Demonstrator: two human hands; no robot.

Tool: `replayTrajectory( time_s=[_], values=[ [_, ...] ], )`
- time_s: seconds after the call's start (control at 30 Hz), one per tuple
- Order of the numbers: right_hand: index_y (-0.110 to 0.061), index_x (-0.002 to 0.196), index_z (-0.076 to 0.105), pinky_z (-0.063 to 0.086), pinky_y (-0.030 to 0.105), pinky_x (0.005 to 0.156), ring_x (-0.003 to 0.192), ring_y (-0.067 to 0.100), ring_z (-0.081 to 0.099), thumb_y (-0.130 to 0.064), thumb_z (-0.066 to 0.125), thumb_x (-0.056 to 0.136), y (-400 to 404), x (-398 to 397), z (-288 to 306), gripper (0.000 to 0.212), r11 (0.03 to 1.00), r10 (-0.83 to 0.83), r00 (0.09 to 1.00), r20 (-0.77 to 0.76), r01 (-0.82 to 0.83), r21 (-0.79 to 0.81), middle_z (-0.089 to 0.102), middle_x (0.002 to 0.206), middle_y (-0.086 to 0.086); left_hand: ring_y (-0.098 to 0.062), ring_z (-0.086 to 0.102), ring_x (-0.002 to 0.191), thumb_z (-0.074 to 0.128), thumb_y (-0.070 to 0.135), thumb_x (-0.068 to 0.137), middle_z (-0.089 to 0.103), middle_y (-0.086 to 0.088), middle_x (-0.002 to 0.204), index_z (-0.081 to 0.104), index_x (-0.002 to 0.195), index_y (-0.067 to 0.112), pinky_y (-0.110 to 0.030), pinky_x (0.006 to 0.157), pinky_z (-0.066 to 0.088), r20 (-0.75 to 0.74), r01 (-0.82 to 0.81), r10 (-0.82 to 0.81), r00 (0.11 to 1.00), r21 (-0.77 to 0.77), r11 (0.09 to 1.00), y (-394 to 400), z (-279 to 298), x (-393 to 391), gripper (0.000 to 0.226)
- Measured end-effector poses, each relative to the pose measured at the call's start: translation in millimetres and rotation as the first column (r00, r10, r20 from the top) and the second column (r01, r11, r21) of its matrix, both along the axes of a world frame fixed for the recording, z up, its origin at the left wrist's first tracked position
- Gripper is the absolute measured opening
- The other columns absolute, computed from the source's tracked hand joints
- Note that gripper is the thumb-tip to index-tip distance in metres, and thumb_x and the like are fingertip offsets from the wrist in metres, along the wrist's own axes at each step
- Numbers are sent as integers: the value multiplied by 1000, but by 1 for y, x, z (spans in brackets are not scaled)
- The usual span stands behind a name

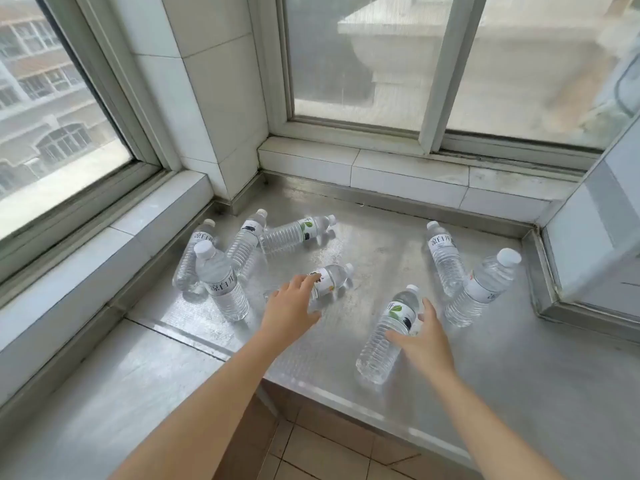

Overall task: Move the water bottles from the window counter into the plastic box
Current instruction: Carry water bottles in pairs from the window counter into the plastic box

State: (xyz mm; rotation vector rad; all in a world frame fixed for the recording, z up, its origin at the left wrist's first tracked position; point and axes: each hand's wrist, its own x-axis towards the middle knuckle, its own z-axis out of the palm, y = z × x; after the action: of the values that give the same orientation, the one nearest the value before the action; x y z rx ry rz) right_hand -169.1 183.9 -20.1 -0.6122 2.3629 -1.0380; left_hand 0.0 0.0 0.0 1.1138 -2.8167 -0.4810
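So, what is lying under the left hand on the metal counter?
Under the left hand lies a water bottle on its side on the counter. Its label, neck and white cap show past the fingertips. Its lower body is mostly covered by the hand, so contact cannot be judged.

The tabletop [374, 258] is brushed, silvery metal with a dull sheen and faint blurred reflections; the water bottles [384, 337] are clear, glossy ribbed plastic with white matt-looking caps and smooth paper-like labels; the far sill [408, 174] is smooth white glazed tile, grimy at the joints; the near floor [332, 452] is tan tile.
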Motion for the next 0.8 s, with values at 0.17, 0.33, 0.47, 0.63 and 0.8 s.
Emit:
replayTrajectory(
  time_s=[0.17, 0.33, 0.47, 0.63, 0.8],
  values=[
    [-29, 128, 38, 53, 42, 81, 93, 17, 63, -42, 82, 47, -16, -7, -33, 93, 992, -119, 979, 164, 112, 55, 61, 110, -2, -28, 47, 130, 69, 30, 87, 39, 0, 151, 26, 153, 31, -41, 104, 36, 207, 27, -39, 978, 63, 998, -45, -23, -26, 79],
    [-33, 138, 31, 53, 39, 79, 91, 17, 63, -38, 83, 46, -31, -5, -46, 105, 974, -222, 952, 210, 208, 87, 60, 111, -1, -26, 55, 118, 71, 30, 85, 45, 0, 142, 22, 152, 40, -36, 89, 47, 331, 81, -123, 936, 138, 987, -80, -39, -48, 84],
    [-29, 140, 26, 51, 35, 72, 86, 19, 64, -35, 83, 51, -46, -3, -48, 106, 951, -302, 928, 218, 279, 133, 60, 109, -1, -23, 60, 111, 78, 35, 77, 53, -1, 133, 22, 151, 42, -32, 79, 49, 338, 64, -134, 931, 211, 975, -101, -50, -54, 94],
    [-29, 140, 27, 53, 38, 74, 85, 22, 64, -29, 81, 49, -53, 0, -46, 106, 922, -380, 907, 183, 356, 151, 61, 106, 0, -21, 57, 118, 82, 36, 70, 57, 1, 134, 30, 147, 42, -34, 87, 48, 265, 48, -132, 955, 302, 952, -116, -56, -54, 93],
    [-29, 143, 28, 54, 39, 76, 85, 20, 63, -18, 79, 53, -47, 5, -34, 104, 908, -418, 886, 203, 398, 134, 59, 103, -4, -17, 56, 110, 83, 28, 70, 58, 8, 113, 37, 139, 42, -31, 86, 45, 109, 16, -75, 991, 459, 888, -111, -44, -49, 84]
  ],
)
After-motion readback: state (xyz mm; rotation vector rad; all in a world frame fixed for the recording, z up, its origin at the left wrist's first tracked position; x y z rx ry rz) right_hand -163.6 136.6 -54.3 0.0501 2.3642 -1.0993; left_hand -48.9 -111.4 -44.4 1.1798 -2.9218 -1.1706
